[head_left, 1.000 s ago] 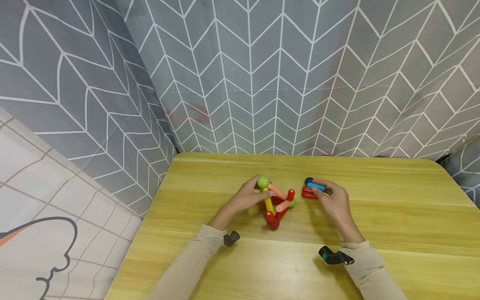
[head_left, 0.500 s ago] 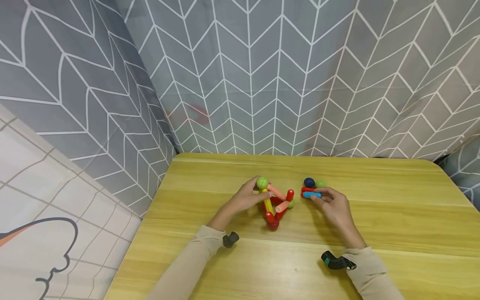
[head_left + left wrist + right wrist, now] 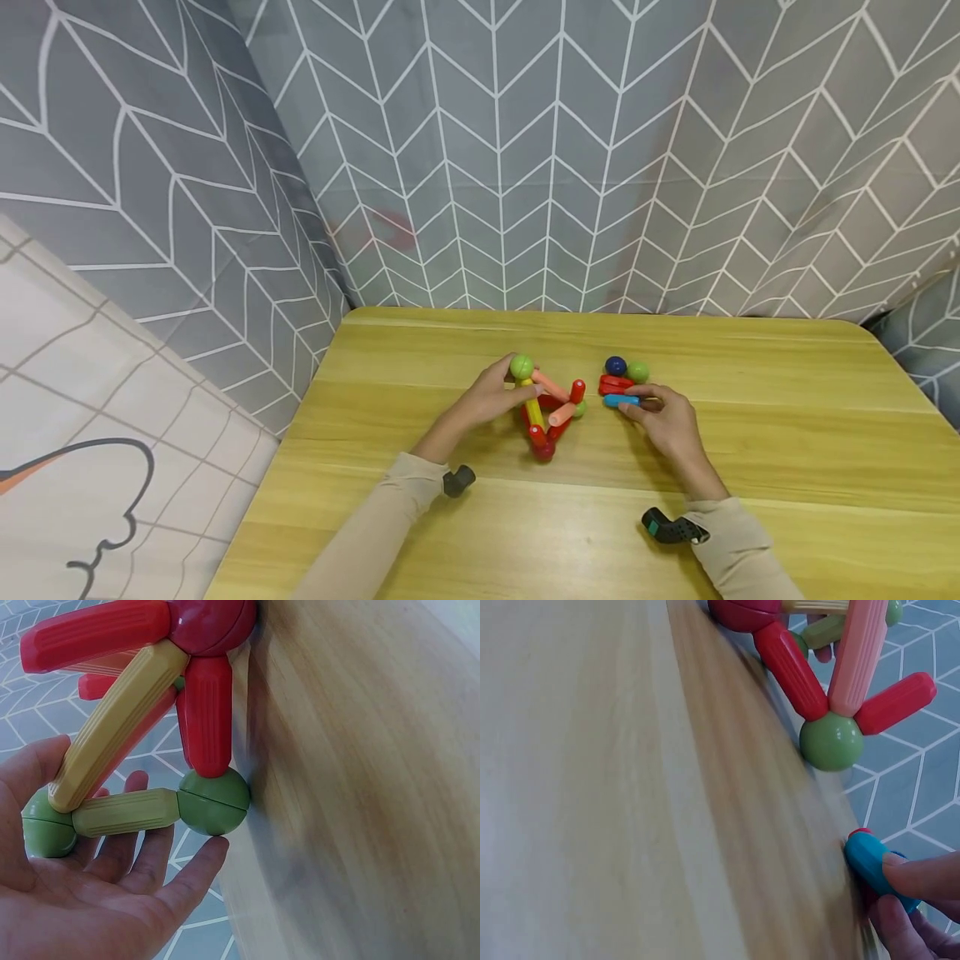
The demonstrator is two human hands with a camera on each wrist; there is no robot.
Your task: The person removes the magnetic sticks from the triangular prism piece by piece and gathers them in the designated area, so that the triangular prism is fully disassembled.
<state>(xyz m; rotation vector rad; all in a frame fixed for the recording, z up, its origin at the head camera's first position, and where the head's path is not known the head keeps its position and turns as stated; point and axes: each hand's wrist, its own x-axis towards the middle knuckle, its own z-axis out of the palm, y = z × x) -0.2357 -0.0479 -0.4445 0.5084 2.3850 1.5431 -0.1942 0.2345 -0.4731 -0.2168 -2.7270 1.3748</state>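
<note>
My left hand (image 3: 487,398) holds a magnetic stick-and-ball frame by its upper corner, where a green ball (image 3: 521,366) meets a yellow stick (image 3: 533,410). In the left wrist view the thumb lies against the yellow stick, and the fingers reach behind a green stick (image 3: 127,812). Red and salmon sticks, a dark red ball (image 3: 543,451) and another green ball (image 3: 831,742) form the rest of the frame. Between thumb and fingers, my right hand (image 3: 670,421) pinches a blue stick (image 3: 619,401), low over the table beside two red sticks (image 3: 615,385).
Behind the red sticks sit a dark blue ball (image 3: 616,366) and a loose green ball (image 3: 637,372). The wooden table (image 3: 787,417) ends at a patterned grey curtain (image 3: 525,167). Each wrist carries a black camera mount.
The right hand has brought the blue stick toward the person, from beside the dark blue ball to the near side of the red sticks. The left hand and frame have stayed almost still.
</note>
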